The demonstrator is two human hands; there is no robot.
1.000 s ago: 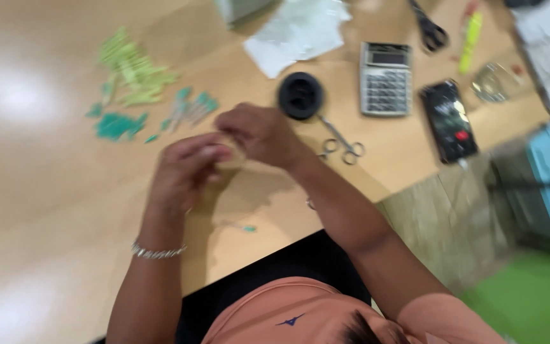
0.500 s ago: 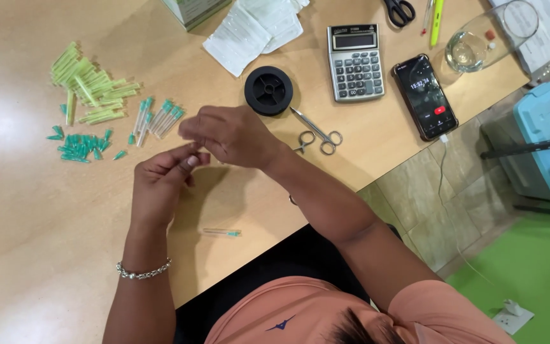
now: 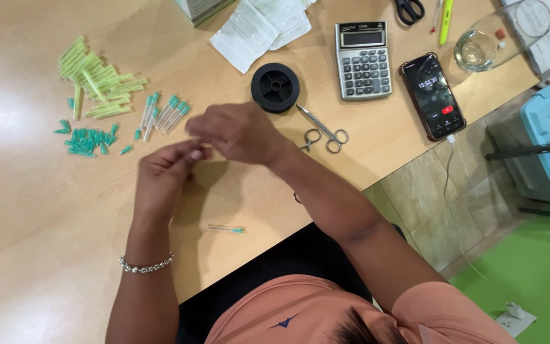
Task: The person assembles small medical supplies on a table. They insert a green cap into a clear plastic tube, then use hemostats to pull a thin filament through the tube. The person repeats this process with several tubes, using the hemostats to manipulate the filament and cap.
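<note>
**Both hands pinched together above the desk, small part between fingertips**

Left hand raised over the wooden desk, fingers curled, thumb and forefinger closed toward the right hand. Right hand just beside it, fingertips meeting the left's; blurred. Something very small apparently nipped between them, too small and smeared to name; grip on it cannot be told for certain. Silver bracelet on the left wrist.

Nearest loose piece: a single clear tube with a green tip, flat on the desk below the hands, near the front edge. Long axis roughly left to right, green end pointing right, toward the edge.

Beyond the hands: cluster of similar clear green-capped tubes, lying at a slant, caps up and right. Left of those, a scatter of small green caps and a heap of yellow-green sleeves. Black spool and small scissors close to the right hand. Calculator, phone and drinking glass farther right.

Risks, as judged:
- Tiny part held in mid-air on fingertip pressure alone; a slip would drop it among the look-alike pieces.
- Single tube round, near the edge; a forearm brush could roll it off.
- Scissors close to the right wrist; a snag is possible.
</note>
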